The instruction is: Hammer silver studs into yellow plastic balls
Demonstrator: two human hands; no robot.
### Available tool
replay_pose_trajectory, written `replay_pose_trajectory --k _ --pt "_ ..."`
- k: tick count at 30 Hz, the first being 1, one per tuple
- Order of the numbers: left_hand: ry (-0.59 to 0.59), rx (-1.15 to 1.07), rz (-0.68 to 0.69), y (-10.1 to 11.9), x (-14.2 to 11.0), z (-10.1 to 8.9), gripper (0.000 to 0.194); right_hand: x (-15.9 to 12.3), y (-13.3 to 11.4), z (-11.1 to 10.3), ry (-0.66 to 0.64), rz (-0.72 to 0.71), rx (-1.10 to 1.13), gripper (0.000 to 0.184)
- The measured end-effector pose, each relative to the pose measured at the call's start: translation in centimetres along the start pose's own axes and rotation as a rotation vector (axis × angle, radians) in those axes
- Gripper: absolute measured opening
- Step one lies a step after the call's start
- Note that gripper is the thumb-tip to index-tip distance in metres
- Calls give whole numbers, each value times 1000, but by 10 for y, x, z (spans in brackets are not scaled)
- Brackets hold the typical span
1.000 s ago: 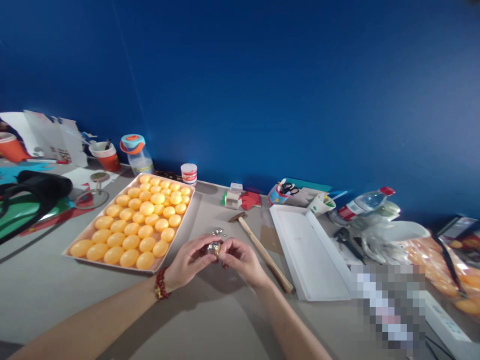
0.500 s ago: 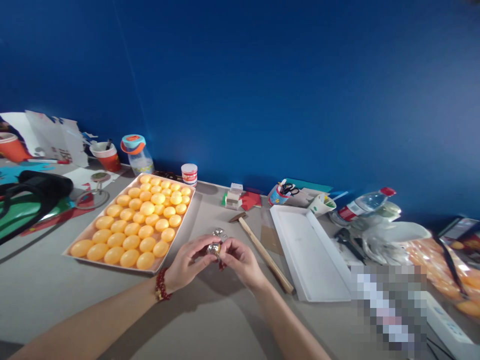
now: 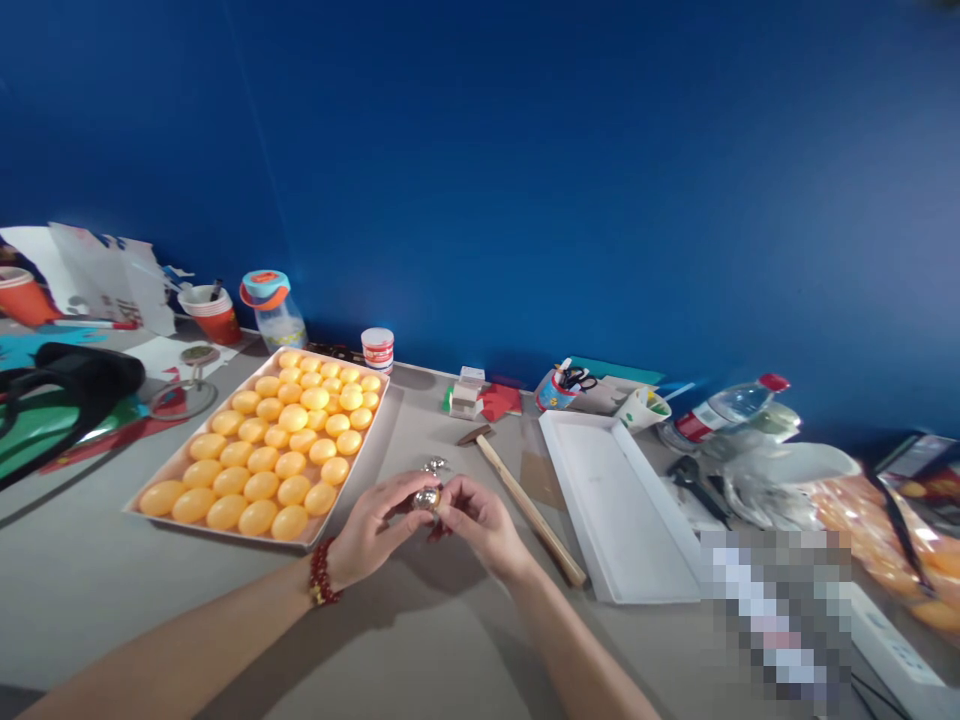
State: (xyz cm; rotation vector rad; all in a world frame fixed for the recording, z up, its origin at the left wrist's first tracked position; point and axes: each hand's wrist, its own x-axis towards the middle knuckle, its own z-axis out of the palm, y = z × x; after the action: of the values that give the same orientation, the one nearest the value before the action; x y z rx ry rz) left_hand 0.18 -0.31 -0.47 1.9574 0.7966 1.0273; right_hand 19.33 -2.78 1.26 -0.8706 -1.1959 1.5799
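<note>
Between my hands, above the grey table, is a small shiny silver round piece (image 3: 426, 498), rather like a bell; its exact kind is unclear. My left hand (image 3: 381, 520), with a red bead bracelet (image 3: 322, 572) at the wrist, grips it from the left with thumb and fingers. From the right, my right hand (image 3: 478, 518) pinches its edge, and the fingertips hide that side. Just behind the fingers lie more small shiny silver pieces (image 3: 436, 464). A dark red bit (image 3: 439, 532) shows beneath the held piece, partly covered by the fingers.
A shallow box of orange balls (image 3: 262, 460) sits left of my hands. To the right lie a wooden-handled hammer (image 3: 529, 510) and a white tray (image 3: 619, 510). Along the blue wall stand a white-lidded tub (image 3: 378, 350), a small box (image 3: 468, 400) and a pen cup (image 3: 556, 390).
Both hands stay in nearly the same place around the silver piece. The piece appears slightly turned, with less of its right edge showing.
</note>
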Motion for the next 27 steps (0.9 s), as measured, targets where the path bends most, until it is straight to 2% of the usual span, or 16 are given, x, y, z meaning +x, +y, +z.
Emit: replay_pose_trajectory --k 18,27 --pt "16 32 35 -2 -1 0 34 -2 -3 1 10 14 -98 34" --pt "12 33 59 -4 -1 3 35 -5 -10 3 59 1 -232 31"
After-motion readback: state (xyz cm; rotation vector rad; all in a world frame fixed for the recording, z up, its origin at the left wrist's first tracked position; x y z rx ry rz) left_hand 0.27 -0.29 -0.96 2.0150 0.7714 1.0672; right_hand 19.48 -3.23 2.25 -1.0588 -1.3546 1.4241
